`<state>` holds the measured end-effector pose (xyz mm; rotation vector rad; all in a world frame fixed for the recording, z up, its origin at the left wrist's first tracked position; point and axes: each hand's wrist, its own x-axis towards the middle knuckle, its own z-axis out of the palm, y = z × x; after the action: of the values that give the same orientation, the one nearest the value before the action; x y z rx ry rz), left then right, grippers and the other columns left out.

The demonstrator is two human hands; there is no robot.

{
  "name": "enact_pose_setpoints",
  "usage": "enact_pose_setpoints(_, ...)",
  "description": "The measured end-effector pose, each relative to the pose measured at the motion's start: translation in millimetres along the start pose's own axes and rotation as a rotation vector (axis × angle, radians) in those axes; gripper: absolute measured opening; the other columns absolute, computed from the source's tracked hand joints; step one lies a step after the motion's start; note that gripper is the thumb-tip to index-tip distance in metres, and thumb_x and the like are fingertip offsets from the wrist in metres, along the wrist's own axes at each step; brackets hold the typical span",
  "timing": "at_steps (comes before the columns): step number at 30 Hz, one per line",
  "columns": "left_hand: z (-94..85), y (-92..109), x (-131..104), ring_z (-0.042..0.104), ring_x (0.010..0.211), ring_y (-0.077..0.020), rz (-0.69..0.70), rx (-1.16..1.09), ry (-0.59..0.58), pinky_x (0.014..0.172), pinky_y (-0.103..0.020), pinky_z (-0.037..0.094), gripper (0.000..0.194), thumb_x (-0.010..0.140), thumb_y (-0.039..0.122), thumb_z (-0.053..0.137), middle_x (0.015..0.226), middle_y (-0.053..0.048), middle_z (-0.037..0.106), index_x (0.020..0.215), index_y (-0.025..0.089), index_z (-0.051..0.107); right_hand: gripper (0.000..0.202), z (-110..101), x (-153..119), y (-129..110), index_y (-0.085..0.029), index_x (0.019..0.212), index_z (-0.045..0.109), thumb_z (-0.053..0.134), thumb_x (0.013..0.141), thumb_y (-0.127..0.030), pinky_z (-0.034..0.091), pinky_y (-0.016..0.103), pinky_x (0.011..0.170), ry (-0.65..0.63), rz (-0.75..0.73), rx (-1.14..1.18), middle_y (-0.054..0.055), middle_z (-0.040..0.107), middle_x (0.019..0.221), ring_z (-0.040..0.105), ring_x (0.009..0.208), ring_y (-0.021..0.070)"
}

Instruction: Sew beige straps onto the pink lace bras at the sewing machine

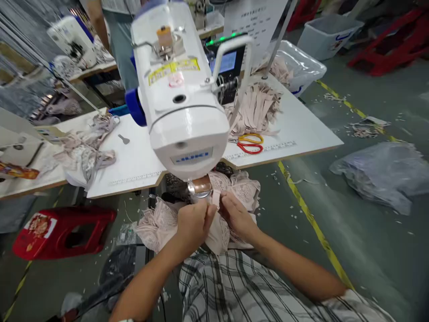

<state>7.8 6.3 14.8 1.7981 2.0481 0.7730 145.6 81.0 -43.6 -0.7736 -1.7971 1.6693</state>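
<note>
A pale pink lace bra (246, 190) hangs below the head of a white sewing machine (187, 129), spread to both sides of my hands. My left hand (196, 221) is closed in a fist, thumb on top, gripping the bra's fabric just in front of the needle area. Close beside it, my right hand (237, 217) pinches a short pale pink strap (216, 197) that stands up between the two hands. The fingertips of both hands are partly hidden. The machine's head covers the needle from view.
Red-and-yellow scissors (250, 144) and a pile of pink straps (256, 107) lie on the white table (301, 129), right of the machine. More bras (87, 150) lie at left, near a small metal key-shaped piece (124, 139). A red stool (63, 232) is on the floor at left.
</note>
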Motion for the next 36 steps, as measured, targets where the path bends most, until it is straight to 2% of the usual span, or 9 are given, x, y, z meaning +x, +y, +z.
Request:
enact_pose_setpoints(2, 3.2, 11, 3, 0.044, 0.054, -0.0146, -0.12, -0.225, 0.037, 0.055, -0.028, 0.027, 0.04, 0.102, 0.04, 0.036, 0.058, 0.001, 0.047, 0.066, 0.023, 0.04, 0.033, -3, 6, -14, -0.023, 0.094, 0.054, 0.039, 0.098, -0.052, 0.048, 0.025, 0.053, 0.084, 0.146, 0.206, -0.002, 0.055, 0.067, 0.052, 0.057, 0.0138)
enact_pose_setpoints(4, 5.1, 17, 5, 0.042, 0.056, -0.0141, -0.223, -0.397, 0.068, 0.055, -0.027, 0.029, 0.042, 0.103, 0.042, 0.034, 0.059, 0.002, 0.043, 0.065, 0.023, 0.038, 0.03, -9, 14, -29, -0.023, 0.084, 0.052, 0.055, 0.09, -0.052, 0.045, 0.024, 0.052, 0.114, 0.202, 0.301, -0.004, 0.054, 0.063, 0.051, 0.055, 0.012)
enact_pose_setpoints(8, 3.4, 10, 4, 0.046, 0.057, -0.0145, -0.292, -0.354, 0.163, 0.058, -0.027, 0.032, 0.037, 0.101, 0.043, 0.041, 0.06, 0.002, 0.051, 0.076, 0.021, 0.058, 0.025, -25, 40, -47, -0.021, 0.082, 0.054, 0.063, 0.085, -0.044, 0.046, 0.025, 0.059, 0.117, 0.115, 0.112, -0.004, 0.061, 0.061, 0.058, 0.058, 0.0128)
enact_pose_setpoints(11, 0.4, -7, 3, 0.057, 0.066, -0.0173, -0.221, -0.146, 0.197, 0.066, -0.028, 0.037, 0.027, 0.097, 0.039, 0.051, 0.073, -0.002, 0.067, 0.11, 0.022, 0.068, 0.019, -35, 63, -47, -0.021, 0.089, 0.057, 0.063, 0.085, -0.039, 0.046, 0.027, 0.063, 0.125, 0.079, -0.075, -0.004, 0.064, 0.063, 0.061, 0.061, 0.0138)
enact_pose_setpoints(13, -0.3, -17, 5, 0.059, 0.069, -0.0191, -0.132, -0.024, 0.159, 0.069, -0.029, 0.037, 0.031, 0.096, 0.038, 0.052, 0.078, -0.005, 0.071, 0.116, 0.023, 0.07, 0.016, -40, 77, -46, -0.021, 0.09, 0.058, 0.063, 0.084, -0.035, 0.044, 0.027, 0.064, 0.11, 0.049, -0.153, -0.005, 0.063, 0.064, 0.06, 0.062, 0.0136)
enact_pose_setpoints(16, -0.2, -25, 9, 0.058, 0.064, -0.0193, -0.042, 0.125, 0.164, 0.067, -0.03, 0.036, 0.031, 0.096, 0.036, 0.052, 0.069, -0.006, 0.069, 0.113, 0.024, 0.075, 0.013, -44, 93, -47, -0.021, 0.089, 0.061, 0.061, 0.086, -0.033, 0.043, 0.027, 0.063, 0.07, -0.028, -0.265, -0.005, 0.06, 0.063, 0.056, 0.061, 0.0134)
enact_pose_setpoints(20, -3.3, -27, 17, 0.054, 0.056, -0.0168, 0.003, 0.257, 0.223, 0.06, -0.029, 0.031, 0.031, 0.096, 0.034, 0.053, 0.061, -0.005, 0.066, 0.113, 0.022, 0.076, 0.013, -45, 106, -51, -0.02, 0.087, 0.061, 0.061, 0.086, -0.033, 0.045, 0.029, 0.073, 0.055, -0.119, -0.365, -0.002, 0.06, 0.069, 0.06, 0.077, 0.0181)
enact_pose_setpoints(24, -8.6, -26, 23, 0.055, 0.051, -0.0141, 0.086, 0.351, 0.265, 0.055, -0.027, 0.031, 0.03, 0.098, 0.031, 0.051, 0.058, -0.002, 0.067, 0.107, 0.02, 0.077, 0.009, -44, 113, -57, -0.02, 0.088, 0.06, 0.058, 0.087, -0.029, 0.046, 0.033, 0.079, 0.057, -0.125, -0.468, -0.001, 0.059, 0.068, 0.061, 0.081, 0.0208)
enact_pose_setpoints(36, -10.3, -28, 30, 0.063, 0.051, -0.0135, 0.201, 0.394, 0.335, 0.052, -0.027, 0.036, 0.025, 0.097, 0.026, 0.054, 0.071, -0.005, 0.076, 0.101, 0.015, 0.076, 0.012, -42, 120, -52, -0.02, 0.094, 0.063, 0.054, 0.087, -0.023, 0.045, 0.032, 0.065, 0.068, -0.19, -0.523, 0.001, 0.058, 0.063, 0.062, 0.07, 0.0222)
